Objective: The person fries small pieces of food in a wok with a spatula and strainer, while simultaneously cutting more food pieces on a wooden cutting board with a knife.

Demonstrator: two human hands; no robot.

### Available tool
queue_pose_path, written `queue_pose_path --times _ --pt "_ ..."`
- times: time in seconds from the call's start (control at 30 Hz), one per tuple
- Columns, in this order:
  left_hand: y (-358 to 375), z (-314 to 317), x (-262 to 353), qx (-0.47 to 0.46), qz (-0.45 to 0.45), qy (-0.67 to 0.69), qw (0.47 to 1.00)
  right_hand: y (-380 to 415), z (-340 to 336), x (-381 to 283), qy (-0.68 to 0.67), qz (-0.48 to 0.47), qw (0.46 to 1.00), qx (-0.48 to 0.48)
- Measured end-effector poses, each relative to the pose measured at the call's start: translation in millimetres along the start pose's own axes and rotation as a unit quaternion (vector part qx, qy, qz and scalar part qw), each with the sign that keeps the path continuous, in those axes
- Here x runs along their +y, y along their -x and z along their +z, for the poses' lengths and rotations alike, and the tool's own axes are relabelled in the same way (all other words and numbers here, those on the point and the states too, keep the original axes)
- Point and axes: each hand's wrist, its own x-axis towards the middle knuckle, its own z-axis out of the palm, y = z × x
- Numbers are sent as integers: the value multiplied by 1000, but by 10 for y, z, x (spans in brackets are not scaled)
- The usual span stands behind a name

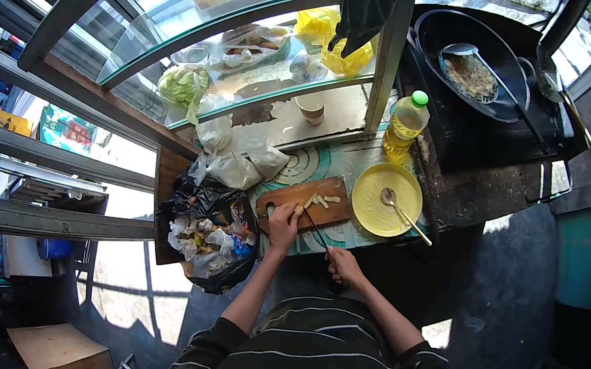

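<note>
On a brown wooden cutting board (279, 199) lie several pale cut pieces (320, 200). My left hand (283, 226) rests on the board's left part, fingers pressed together on a small pale piece of food at the knife. My right hand (345, 268) is closed round the handle of a knife (316, 228), whose blade reaches over the board to my left fingertips. Right of the board stands a yellow plate (370, 209) with a spoon (408, 219) lying in it. Behind the plate is a bottle of yellow oil (405, 125) with a green cap.
A black wok (449, 31) with a ladle and frying food sits on the stove at the back right. A black bag of waste (206, 267) hangs left of the board. The glass case holds a cabbage (183, 87) and yellow bags (347, 55).
</note>
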Motion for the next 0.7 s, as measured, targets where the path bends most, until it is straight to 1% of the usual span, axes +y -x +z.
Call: queue_pose_path --times 0.03,0.07,0.1,0.17,0.2,0.23,0.27,0.33,0.37,0.43,0.47,0.53,0.67,0.7 --pt "-15 -18 -10 0 0 1 1000 8 -31 21 -21 4 1000 -14" --pt "-25 -35 -46 -14 21 8 1000 31 -22 15 -20 4 1000 -15" --pt "-39 -44 -72 -27 43 16 999 49 -11 1 2 -6 1000 2" --pt "-31 -43 -70 -15 38 8 999 61 31 -56 24 -23 999 16" --pt "-23 -38 -65 -7 31 3 999 79 65 -65 55 -63 995 44" --pt "-25 -26 -68 1 46 -5 999 94 96 -68 86 -101 989 72" --pt "-29 -25 -49 0 45 -6 999 74 112 -42 85 -100 989 72" --pt "-23 -17 -7 -22 -15 34 999 32 137 12 177 -234 949 115" --pt "-9 -2 -12 -22 -15 34 999 72 159 -22 177 -234 949 114" --pt "-12 20 -28 7 -15 4 1000 155 193 -101 206 -196 952 115" --pt "-11 22 -38 6 -14 4 1000 143 188 -89 206 -197 952 116" --pt "6 16 -64 20 9 7 1000 123 178 -56 230 -226 938 129" --pt "16 -7 -84 13 8 18 1000 234 175 -159 266 -199 935 125" --pt "18 -5 -95 16 15 19 1000 249 177 -176 287 -195 928 137"
